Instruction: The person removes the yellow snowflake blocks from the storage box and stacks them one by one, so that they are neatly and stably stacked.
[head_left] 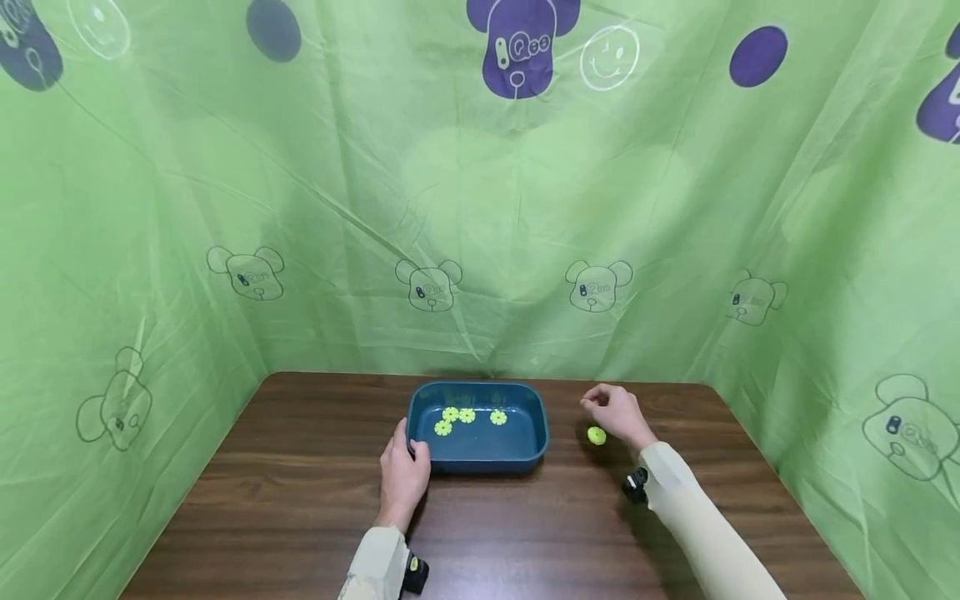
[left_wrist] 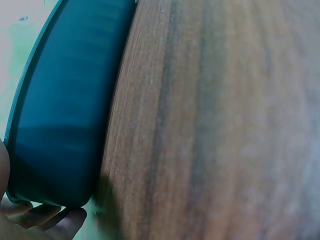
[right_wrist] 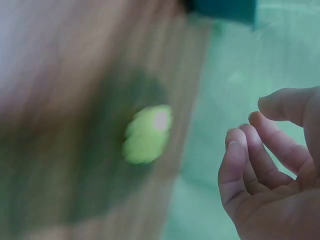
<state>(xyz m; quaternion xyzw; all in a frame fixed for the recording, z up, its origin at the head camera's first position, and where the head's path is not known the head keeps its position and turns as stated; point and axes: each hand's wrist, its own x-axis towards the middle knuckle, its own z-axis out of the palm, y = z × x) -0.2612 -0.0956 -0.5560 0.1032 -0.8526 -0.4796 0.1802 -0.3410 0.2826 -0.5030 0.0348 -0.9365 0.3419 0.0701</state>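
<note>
A dark blue rectangular box (head_left: pixel 487 457) with rounded corners stands on the table. My left hand (head_left: pixel 403 475) grips its left end: in the left wrist view the thumb is by the rim and the fingers (left_wrist: pixel 70 222) lie against the outside of the end wall. Several yellow-green flower-shaped pieces (head_left: pixel 498 417) lie inside. Right of the box, another flower-shaped piece (head_left: pixel 597 436) shows beside my right hand (head_left: pixel 617 414), blurred in the right wrist view; I cannot tell whether it touches the table. The right fingers are loosely bent, thumb apart from the fingertips, holding nothing.
The brown wood-grain table (head_left: pixel 300 483) ends just behind the box. A green curtain (head_left: pixel 510 208) with cartoon prints hangs around the back and both sides. A black wrist device (head_left: pixel 635 485) sits at the right sleeve, another (head_left: pixel 416 573) at the left.
</note>
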